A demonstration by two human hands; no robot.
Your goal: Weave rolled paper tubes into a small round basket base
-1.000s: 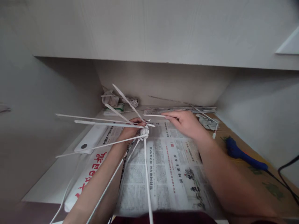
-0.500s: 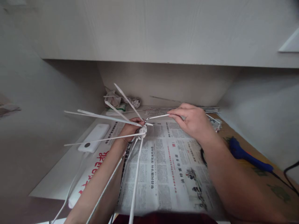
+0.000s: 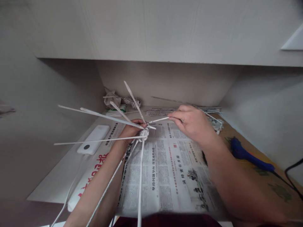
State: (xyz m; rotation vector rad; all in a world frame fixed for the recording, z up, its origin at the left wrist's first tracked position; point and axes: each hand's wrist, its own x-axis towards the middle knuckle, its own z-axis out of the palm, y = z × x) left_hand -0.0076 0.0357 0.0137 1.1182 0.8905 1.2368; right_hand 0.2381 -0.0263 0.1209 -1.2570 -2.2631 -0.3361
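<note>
Holding a small woven paper piece in the left hand, near mid-view, above the newspaper sheets. Gripping it at the far edge with thumb and fingers closed; cannot tell finger placement on the hidden side. Noted fanning out from the piece: several pale paper rods, some pointing left, some toward the back wall, others toward the wearer. Pinching a thin white strip between thumb and fingertips of the right hand, just right of the piece. Seen to slope from that pinch down toward the left fingertips; cannot tell how joined there, too small. Logged behind the right hand: a bundle of rolled sticks. Logged at left on the worktop: a white device with a cable. Logged at right, on brown cardboard: a blue-handled tool. Logged at back left: a crumpled pale bag.
</note>
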